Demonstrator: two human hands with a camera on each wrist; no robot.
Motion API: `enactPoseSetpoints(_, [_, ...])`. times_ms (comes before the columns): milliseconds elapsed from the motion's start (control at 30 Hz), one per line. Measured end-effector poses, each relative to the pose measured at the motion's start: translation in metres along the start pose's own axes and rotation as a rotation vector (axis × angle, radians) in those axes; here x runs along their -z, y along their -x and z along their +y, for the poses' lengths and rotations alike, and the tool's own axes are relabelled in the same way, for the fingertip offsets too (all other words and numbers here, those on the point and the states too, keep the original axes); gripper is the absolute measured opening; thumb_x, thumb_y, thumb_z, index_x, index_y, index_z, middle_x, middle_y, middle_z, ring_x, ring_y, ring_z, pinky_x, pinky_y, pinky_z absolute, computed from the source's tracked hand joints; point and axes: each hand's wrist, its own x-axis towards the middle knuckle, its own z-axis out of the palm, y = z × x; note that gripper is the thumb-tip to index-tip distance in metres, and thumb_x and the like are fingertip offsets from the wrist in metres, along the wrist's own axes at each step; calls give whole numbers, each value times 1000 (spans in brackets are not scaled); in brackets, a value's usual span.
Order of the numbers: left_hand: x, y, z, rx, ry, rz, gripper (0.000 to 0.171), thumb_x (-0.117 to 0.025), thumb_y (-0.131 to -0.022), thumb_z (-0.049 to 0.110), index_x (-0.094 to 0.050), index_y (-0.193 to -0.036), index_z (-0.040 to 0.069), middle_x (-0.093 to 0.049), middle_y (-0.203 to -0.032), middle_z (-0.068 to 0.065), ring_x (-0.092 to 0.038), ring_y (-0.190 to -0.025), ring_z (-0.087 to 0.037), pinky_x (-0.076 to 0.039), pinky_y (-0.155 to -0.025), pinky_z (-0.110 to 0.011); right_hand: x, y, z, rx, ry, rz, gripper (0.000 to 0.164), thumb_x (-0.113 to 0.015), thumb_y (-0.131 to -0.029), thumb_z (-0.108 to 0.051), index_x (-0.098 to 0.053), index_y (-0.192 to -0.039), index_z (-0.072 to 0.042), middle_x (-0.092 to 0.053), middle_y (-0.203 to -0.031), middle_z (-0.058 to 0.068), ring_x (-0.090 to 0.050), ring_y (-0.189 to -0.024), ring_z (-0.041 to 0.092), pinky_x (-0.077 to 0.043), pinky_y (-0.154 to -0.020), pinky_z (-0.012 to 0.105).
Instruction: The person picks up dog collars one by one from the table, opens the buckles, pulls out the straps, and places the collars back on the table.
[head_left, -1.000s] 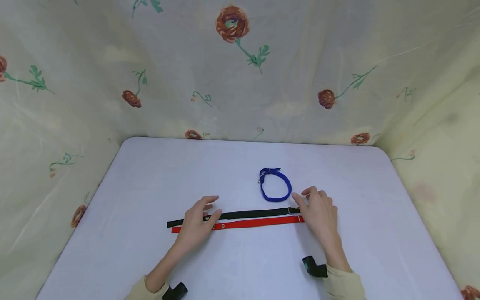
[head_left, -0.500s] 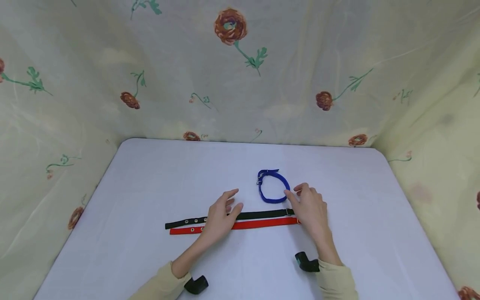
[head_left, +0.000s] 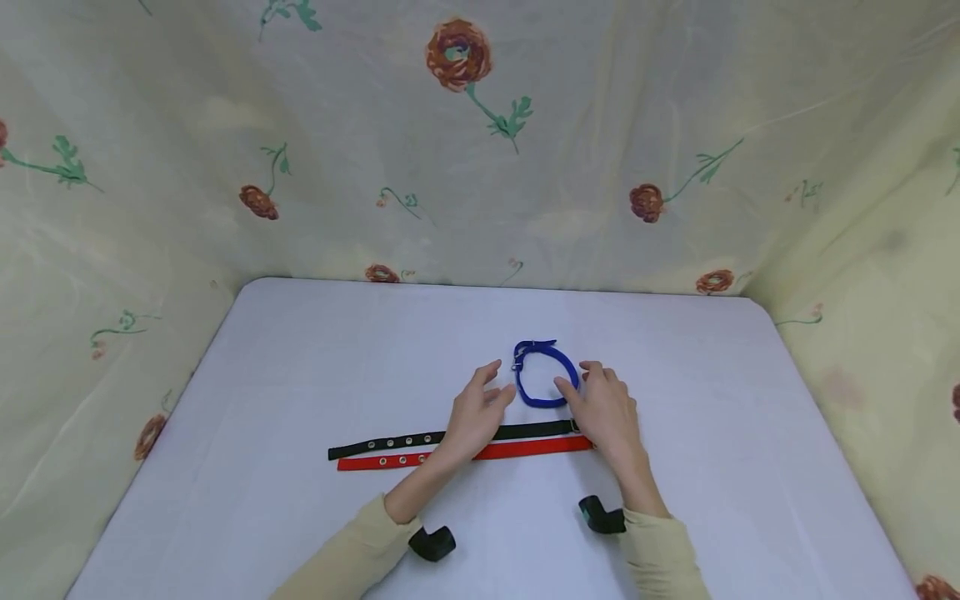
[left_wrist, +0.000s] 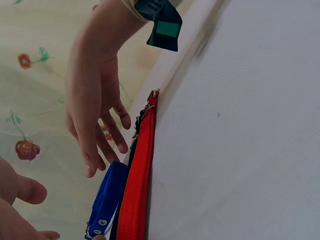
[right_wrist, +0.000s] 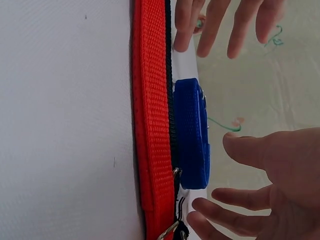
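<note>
A blue collar (head_left: 546, 403), buckled into a loop, stands on the white table, its eyelets and buckle showing at the left in the head view. My left hand (head_left: 478, 418) is just left of the loop, fingers spread and holding nothing. On the other side my right hand (head_left: 606, 412) reaches over the loop's right edge, thumb and fingers apart; in the right wrist view its fingers (right_wrist: 225, 217) are close to the blue collar (right_wrist: 191, 135). Nearer me, a black collar (head_left: 536, 430) and a red collar (head_left: 532, 448) lie stretched out side by side, partly hidden under both hands.
The white table (head_left: 337, 350) has rounded far corners. A flower-patterned curtain (head_left: 570, 167) hangs behind it and along both sides. Black camera mounts (head_left: 433, 543) are worn at both wrists, low over the cloth.
My left hand has moved right and forward from the left ends of the black and red collars to beside the blue one. My right hand has shifted slightly left and forward.
</note>
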Motion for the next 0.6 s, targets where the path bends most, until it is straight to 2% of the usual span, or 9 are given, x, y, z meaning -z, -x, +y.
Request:
enactPoseSetpoints(133, [-6, -7, 3, 47, 20, -17, 59, -59, -111, 32, -43, -163, 12, -49, -167, -19, -59, -146, -40, -54, -114, -56, 0, -3, 0, 14, 14, -12, 67, -63, -108, -41, -51, -150, 10, -65, -138, 33, -62, -125, 52, -50, -104, 70])
enactPoseSetpoints(333, [-10, -15, 5, 119, 36, -32, 59, -60, -111, 35, -42, -164, 18, -48, -168, -17, -57, -149, -38, -52, -117, -55, -2, -4, -1, 24, 23, -12, 64, -65, -107, -38, -54, -146, 11, -68, -133, 33, -67, -117, 48, -56, -96, 65])
enactPoseSetpoints(600, [-10, -18, 5, 141, 56, -74, 56, -61, -110, 34, -46, -162, 20, -54, -163, -18, -59, -146, -37, -53, -117, -54, -4, -8, 1, 24, 30, -6, 58, -66, -107, -34, -59, -142, 12, -70, -123, 33, -69, -106, 43, -60, -88, 59])
